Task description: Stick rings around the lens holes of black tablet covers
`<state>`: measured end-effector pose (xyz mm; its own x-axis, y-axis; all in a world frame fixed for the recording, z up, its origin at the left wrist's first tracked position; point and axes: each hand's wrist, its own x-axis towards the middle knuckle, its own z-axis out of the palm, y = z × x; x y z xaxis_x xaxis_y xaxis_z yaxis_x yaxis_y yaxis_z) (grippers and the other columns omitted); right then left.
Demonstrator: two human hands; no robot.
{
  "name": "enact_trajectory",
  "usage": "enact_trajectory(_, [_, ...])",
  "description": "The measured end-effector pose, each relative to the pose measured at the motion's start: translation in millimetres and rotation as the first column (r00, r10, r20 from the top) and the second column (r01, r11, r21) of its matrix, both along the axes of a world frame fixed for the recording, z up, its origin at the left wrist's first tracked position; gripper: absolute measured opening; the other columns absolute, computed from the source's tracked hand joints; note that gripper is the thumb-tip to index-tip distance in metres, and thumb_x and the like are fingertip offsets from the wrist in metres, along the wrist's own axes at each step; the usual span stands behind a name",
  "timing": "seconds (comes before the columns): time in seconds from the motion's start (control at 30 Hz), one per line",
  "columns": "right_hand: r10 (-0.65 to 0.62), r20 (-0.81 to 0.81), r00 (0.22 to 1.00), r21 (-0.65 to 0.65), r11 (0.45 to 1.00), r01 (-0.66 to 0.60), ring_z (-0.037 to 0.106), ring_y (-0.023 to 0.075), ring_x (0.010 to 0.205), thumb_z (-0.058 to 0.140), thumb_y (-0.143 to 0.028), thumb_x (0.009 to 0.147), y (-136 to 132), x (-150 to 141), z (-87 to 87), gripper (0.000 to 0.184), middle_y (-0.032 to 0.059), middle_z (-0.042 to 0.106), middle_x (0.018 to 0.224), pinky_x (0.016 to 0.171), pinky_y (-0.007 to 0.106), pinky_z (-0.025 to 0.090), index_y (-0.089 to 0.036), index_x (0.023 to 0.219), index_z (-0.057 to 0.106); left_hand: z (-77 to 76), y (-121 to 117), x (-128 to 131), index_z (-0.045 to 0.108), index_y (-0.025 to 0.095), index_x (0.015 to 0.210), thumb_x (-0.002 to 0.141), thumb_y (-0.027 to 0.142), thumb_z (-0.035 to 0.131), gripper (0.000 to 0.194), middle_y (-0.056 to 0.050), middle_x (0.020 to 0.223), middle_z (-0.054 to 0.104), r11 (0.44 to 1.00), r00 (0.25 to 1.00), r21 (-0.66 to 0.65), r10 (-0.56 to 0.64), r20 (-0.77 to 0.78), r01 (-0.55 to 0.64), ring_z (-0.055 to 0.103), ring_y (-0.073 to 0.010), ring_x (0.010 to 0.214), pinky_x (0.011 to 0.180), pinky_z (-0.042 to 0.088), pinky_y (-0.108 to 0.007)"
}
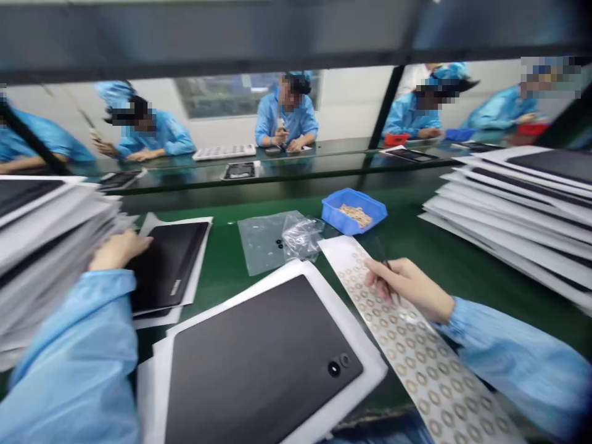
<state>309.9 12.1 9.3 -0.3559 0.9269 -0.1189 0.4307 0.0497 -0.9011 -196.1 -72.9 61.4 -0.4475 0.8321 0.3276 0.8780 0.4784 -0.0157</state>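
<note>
My left hand point(119, 249) reaches over a dark tablet back cover point(169, 262) on white sheets, its fingers stretched out at the cover's left edge. My right hand point(411, 285) is closed in a pinch above a long sticker sheet point(416, 351) with rows of small ring-shaped pieces. A thin dark tool point(389, 265), apparently tweezers, shows partly between its fingers. Directly in front of me, a larger-looking dark grey tablet back cover point(259, 364) lies on white foam sheets, with two round camera rings point(339, 364) at its right corner.
Tall stacks of covers and white sheets stand at left point(50, 246) and right point(513, 216). A blue bin point(354, 211) holds small tan pieces. Beside it lies a clear plastic bag point(280, 239) with small black rings. Several co-workers in blue point(287, 117) sit across the bench, beneath an overhead beam point(296, 37).
</note>
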Motion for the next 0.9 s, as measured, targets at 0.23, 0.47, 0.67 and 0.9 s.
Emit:
enact_trajectory(0.23, [-0.289,-0.211,0.934,-0.110,0.956,0.271,0.062,0.0160,0.040,0.053,-0.060,0.082,19.7,5.2,-10.6,0.053,0.0092,0.062,0.048,0.041,0.024,0.054,-0.012,0.059,0.059,7.7,52.5,164.3,0.057,0.010,0.109,0.089,0.043,0.045,0.040,-0.013,0.109,0.061,0.738,0.744,-0.116,-0.668,0.012,0.664,0.054,-0.0288,0.107,0.097,0.039,-0.045])
enact_trajectory(0.47, [-0.315,-0.238,0.919,0.141,0.925,0.354,0.071,0.0187,0.063,0.060,-0.051,0.081,60.9,-4.9,-37.6,0.036,0.0078,0.069,0.072,0.066,0.031,0.060,-0.017,0.083,0.052,-63.9,98.1,316.9,0.056,0.013,0.113,0.090,0.033,0.050,0.031,-0.013,0.125,0.055,0.268,0.280,-0.104,-0.952,0.125,0.958,0.047,-0.0260,0.117,0.098,0.038,-0.038])
enact_trajectory(0.67, [-0.322,-0.170,0.931,0.293,0.886,0.360,0.070,0.0221,0.061,0.058,-0.053,0.081,64.5,-1.2,-46.7,0.034,0.0049,0.068,0.065,0.067,0.035,0.058,-0.020,0.083,0.051,-86.2,105.3,306.4,0.054,0.018,0.118,0.092,0.030,0.046,0.030,-0.009,0.125,0.054,0.262,0.270,-0.069,-0.950,0.157,0.963,0.047,-0.0257,0.115,0.095,0.040,-0.040])
enact_trajectory(0.9, [-0.286,-0.164,0.944,0.295,0.899,0.323,0.067,0.0208,0.060,0.062,-0.054,0.076,69.8,-2.8,-46.1,0.035,0.0050,0.067,0.065,0.067,0.035,0.056,-0.019,0.078,0.053,-84.9,103.9,309.8,0.057,0.019,0.114,0.092,0.029,0.045,0.027,-0.008,0.126,0.054,0.275,0.282,-0.065,-0.945,0.167,0.959,0.047,-0.0265,0.114,0.095,0.039,-0.041])
